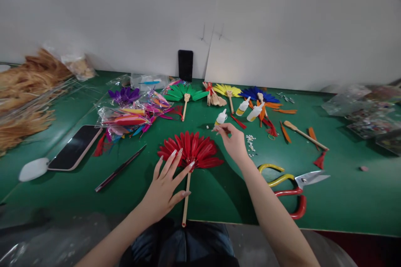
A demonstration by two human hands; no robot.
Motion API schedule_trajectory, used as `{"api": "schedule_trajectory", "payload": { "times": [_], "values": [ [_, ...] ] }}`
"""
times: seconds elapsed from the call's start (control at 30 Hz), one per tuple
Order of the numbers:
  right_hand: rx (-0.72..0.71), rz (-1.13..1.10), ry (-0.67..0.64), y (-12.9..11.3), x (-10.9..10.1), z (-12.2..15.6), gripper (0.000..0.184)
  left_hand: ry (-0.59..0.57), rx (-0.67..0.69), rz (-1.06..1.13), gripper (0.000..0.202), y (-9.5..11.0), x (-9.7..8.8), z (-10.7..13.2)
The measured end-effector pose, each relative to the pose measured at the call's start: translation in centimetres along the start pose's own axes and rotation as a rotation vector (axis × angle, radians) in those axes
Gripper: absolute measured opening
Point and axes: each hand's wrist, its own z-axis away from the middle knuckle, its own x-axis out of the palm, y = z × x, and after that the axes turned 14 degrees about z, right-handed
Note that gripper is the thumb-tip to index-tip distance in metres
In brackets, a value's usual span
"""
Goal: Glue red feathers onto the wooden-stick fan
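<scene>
A red feather fan (191, 149) on a wooden stick (186, 200) lies on the green table (219, 192) in front of me. My left hand (164, 185) rests open on it, fingers spread over the lower left feathers and the stick. My right hand (232, 141) hovers just right of the fan's top, fingertips pinched together on something too small to make out. A small white glue bottle (221, 117) stands just beyond those fingertips. A scatter of tiny white beads (250, 142) lies to the right of that hand.
Finished green (184, 91), yellow (228, 90) and blue (258, 94) fans lie at the back with two more glue bottles (249, 109). Bags of coloured feathers (131, 117), a phone (75, 148) and a dark stick (120, 167) lie left. Scissors (294, 185) lie right.
</scene>
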Motion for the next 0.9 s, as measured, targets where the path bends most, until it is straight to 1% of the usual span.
{"api": "schedule_trajectory", "payload": {
  "times": [0.1,0.27,0.43,0.53,0.7,0.9],
  "values": [
    [-0.002,-0.036,-0.02,0.1,0.0,0.0,0.024,-0.009,-0.002,-0.001,0.06,-0.1,0.2,0.0],
    [0.018,-0.034,-0.002,-0.1,-0.3,0.1,0.021,-0.011,-0.004,0.003,0.059,-0.3,0.4,-0.1],
    [0.025,-0.117,-0.088,0.1,-0.3,0.1,0.023,-0.01,0.001,-0.015,0.059,-0.4,0.5,-0.2],
    [0.027,-0.126,-0.097,0.5,0.0,0.1,0.025,-0.002,0.003,-0.018,0.059,-0.4,0.6,-0.2],
    [0.023,-0.082,-0.081,0.9,0.1,0.0,0.03,0.002,0.008,-0.028,0.058,-0.5,0.8,-0.1],
    [0.012,-0.011,-0.098,1.1,0.1,0.0,0.031,0.005,-0.002,-0.015,0.056,-0.5,0.8,-0.2]
  ]
}}
